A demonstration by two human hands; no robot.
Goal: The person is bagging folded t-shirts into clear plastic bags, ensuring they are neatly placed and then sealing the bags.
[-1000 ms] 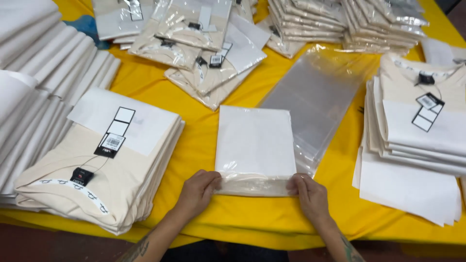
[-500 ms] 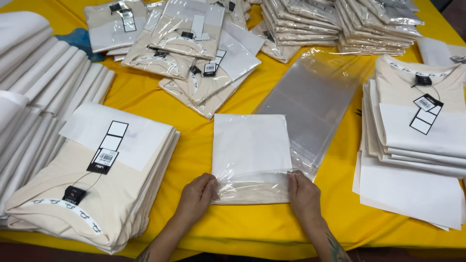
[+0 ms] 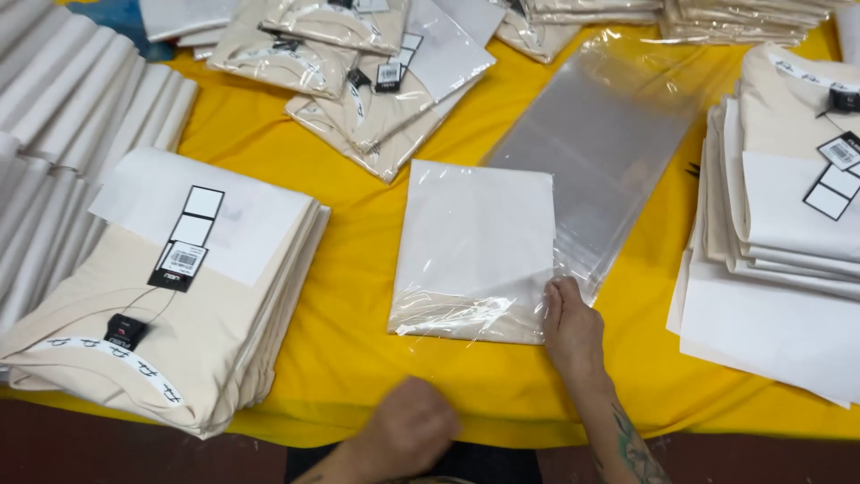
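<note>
The bagged shirt (image 3: 473, 255) lies flat, so keep your right hand (image 3: 573, 330) pressing open-palmed on its near right corner, while your blurred left hand (image 3: 414, 430) holds nothing nearby.

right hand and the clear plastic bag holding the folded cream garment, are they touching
Touching. The head view shows the right hand lying flat against the near right corner of the clear plastic bag holding the folded cream garment, with no gap.

Right hand (image 3: 573, 330) flat, palm down, fingers together, pointing up and away from body. Forearm slants back to bottom edge, dark tattoo on it. Left hand (image 3: 408, 432) low near body, blurry, fingers curled in, grip unclear.
</note>
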